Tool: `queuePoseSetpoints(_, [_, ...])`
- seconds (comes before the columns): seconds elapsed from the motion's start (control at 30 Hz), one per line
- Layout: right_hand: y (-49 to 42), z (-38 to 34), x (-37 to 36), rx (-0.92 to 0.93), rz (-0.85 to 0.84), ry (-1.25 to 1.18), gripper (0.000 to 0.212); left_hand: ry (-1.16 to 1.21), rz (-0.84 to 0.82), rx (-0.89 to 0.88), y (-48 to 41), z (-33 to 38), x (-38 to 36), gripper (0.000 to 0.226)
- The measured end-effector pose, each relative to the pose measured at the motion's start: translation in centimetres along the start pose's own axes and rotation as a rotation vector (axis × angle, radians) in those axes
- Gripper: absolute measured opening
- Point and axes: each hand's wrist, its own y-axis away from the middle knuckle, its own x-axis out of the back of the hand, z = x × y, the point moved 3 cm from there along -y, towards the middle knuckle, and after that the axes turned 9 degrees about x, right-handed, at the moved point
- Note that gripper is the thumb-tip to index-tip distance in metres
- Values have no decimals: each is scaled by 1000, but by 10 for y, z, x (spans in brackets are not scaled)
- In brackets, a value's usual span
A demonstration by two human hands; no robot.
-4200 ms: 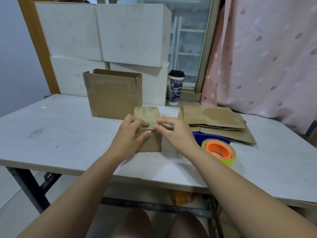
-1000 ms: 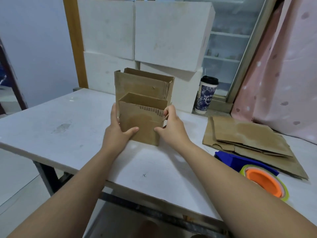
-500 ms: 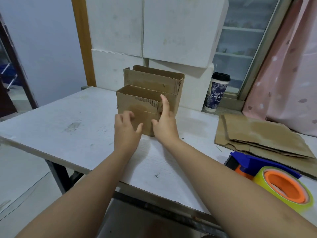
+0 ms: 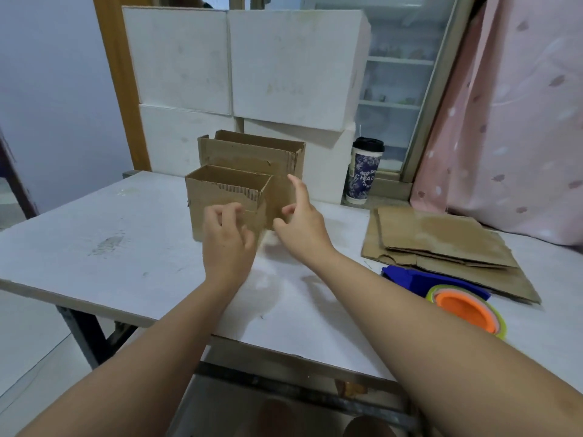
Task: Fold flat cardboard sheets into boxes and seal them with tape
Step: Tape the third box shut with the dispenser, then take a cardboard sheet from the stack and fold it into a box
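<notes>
Against the back of the table, stacked white blocks rise like a wall, with a pink curtain hanging to their right. On the table's right side lies a pile of flat cardboard sheets, and just in front of it a blue tape dispenser with an orange-cored tape roll. Near the middle a larger cardboard box stands open-topped before the blocks. A small cardboard box, also open on top, stands upright right in front of it. A lidded paper cup sits by the window frame. The left hand hovers at the small box's front face, fingers loosely curled, its grip released; I cannot tell if the fingertips touch. The right hand is beside the box's right wall, index finger raised, grip released.
</notes>
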Motion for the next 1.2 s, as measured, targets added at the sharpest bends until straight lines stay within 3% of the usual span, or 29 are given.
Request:
queuePoseSetpoints(0.07, [3,-2,15,2,54,-36,67,105,-41,-17,2,38,-10,28])
queuePoseSetpoints(0.23, [7,17,68,-79,269,-107,38,241,-356,69,12,108,-55,34])
queuePoseSetpoints(0.33, [9,41,111,-144,235,30,29,200,-432,119,21,133,-74,38])
queuePoseSetpoints(0.47, [19,76,175,-255,205,148,17,304,-607,252,21,159,-107,20])
queuePoseSetpoints(0.53, [29,98,198,-332,219,204,17,350,-703,391,24,168,-126,14])
queuePoseSetpoints(0.6, [42,119,214,-381,219,332,21,364,-831,498,33,179,-145,23])
queuePoseSetpoints(0.77, [73,158,240,-471,237,594,34,18,-914,386,42,199,-179,8])
queuePoseSetpoints(0.83, [78,176,250,-539,291,545,43,-47,-903,392,40,197,-190,29])
queuePoseSetpoints(0.9, [79,193,258,-587,341,455,52,-28,-919,454,41,193,-197,36])
queuePoseSetpoints(1.0, [81,211,262,-718,344,279,59,23,-964,563,47,189,-211,38])
queuePoseSetpoints(1.1, [84,220,261,-811,242,313,60,64,-907,609,52,184,-220,42])
queuePoseSetpoints(1.2, [78,223,265,-823,272,277,64,256,-852,742,50,179,-230,34])
